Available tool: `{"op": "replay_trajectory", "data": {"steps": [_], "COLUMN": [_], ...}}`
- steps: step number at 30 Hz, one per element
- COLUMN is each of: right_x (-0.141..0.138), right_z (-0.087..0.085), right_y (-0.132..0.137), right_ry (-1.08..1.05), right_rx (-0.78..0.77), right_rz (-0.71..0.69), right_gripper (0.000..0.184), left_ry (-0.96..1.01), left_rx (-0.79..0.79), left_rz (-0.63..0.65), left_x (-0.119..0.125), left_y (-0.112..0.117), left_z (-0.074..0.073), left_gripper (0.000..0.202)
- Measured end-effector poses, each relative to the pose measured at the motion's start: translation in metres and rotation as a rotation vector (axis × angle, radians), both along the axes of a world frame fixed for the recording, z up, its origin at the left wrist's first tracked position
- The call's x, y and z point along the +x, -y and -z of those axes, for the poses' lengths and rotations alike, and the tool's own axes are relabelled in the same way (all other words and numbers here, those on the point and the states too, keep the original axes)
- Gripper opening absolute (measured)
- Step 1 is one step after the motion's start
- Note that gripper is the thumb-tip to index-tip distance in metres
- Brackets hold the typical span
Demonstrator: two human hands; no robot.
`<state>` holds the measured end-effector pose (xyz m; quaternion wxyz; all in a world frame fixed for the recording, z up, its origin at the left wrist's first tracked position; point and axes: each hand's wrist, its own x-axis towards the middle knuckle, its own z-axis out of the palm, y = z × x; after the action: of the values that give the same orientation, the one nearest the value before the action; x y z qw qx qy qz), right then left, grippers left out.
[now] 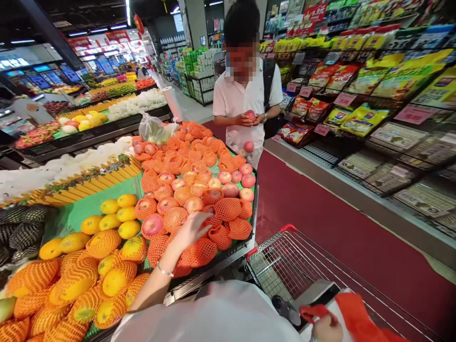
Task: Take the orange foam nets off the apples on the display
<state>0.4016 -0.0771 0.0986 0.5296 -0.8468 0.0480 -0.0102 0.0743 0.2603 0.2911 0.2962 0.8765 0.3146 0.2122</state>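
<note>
Apples point(153, 225), many in orange nets point(228, 209), crowd the display bin point(255, 209) mid-frame; the left hand point(192, 230) is over them, fingers loosely spread. Lower right, beside the cart point(285, 266), I can't tell what the blurred right hand point(326, 328) holds.

On the right, shelves point(322, 173) are running from near to far beside a red floor point(302, 204). At far left, lights point(128, 13) are glowing under a dark ceiling point(103, 13); a grey pillar point(195, 28) is standing far off.

passage: above apples point(153, 225) | obstacles: orange nets point(228, 209) beside left fingers point(201, 219) | shopping cart point(288, 228) rightward | person point(238, 99) beyond
</note>
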Motion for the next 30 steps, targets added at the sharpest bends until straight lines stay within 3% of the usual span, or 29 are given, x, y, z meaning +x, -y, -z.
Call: {"op": "replay_trajectory", "data": {"steps": [2, 5, 8, 10, 13, 15, 18, 21, 23, 25, 28, 30], "right_x": [0.008, 0.007, -0.029, -0.070, -0.132, -0.160, -0.177, -0.178, -0.178, -0.178, -0.178, -0.177], "right_z": [-0.011, -0.043, -0.089, -0.118, -0.145, -0.147, -0.137, -0.133, -0.139, -0.149, -0.164, -0.170], "right_y": [-0.049, -0.135, -0.204, -0.228, -0.235, -0.232, -0.230, -0.230, -0.228, -0.225, -0.226, -0.229], "right_ry": [0.047, 0.102, 0.161, 0.261, 0.288, 0.256, 0.183, 0.146, 0.162, 0.091, -0.257, -0.457], "right_rx": [0.069, 0.221, 0.352, 0.464, 0.621, 0.654, 0.645, 0.616, 0.580, 0.648, 0.942, 0.983], "right_rz": [-0.019, -0.261, -0.537, -0.682, -1.057, -1.252, -1.344, -1.378, -1.442, -1.442, -1.320, -1.331], "right_gripper": [0.022, 0.032, 0.042, 0.032, 0.016, 0.017, 0.024, 0.036, 0.043, 0.039, 0.033, 0.033], "left_ry": [0.121, 0.450, 0.711, 0.753, 0.806, 0.845, 0.809, 0.676, 0.636, 0.698, 0.945, 1.043], "left_rx": [-0.303, -0.646, -0.682, -0.626, -0.560, -0.496, -0.240, -0.123, -0.226, -0.377, -0.605, -0.750], "left_rz": [0.026, 0.096, -0.077, -0.237, -0.313, -0.371, -0.523, -0.526, -0.507, -0.547, -0.638, -0.621], "left_x": [-0.006, -0.008, -0.004, -0.002, -0.007, -0.016, -0.033, -0.044, -0.047, -0.046, -0.043, -0.039], "left_y": [0.025, 0.048, 0.056, 0.058, 0.062, 0.068, 0.080, 0.091, 0.094, 0.094, 0.090, 0.087], "left_z": [0.003, 0.010, 0.014, 0.016, 0.018, 0.019, 0.016, 0.016, 0.021, 0.028, 0.034, 0.035], "left_gripper": [0.038, 0.043, 0.045, 0.052, 0.066, 0.055, 0.035, 0.027, 0.026, 0.028, 0.041, 0.047]}}
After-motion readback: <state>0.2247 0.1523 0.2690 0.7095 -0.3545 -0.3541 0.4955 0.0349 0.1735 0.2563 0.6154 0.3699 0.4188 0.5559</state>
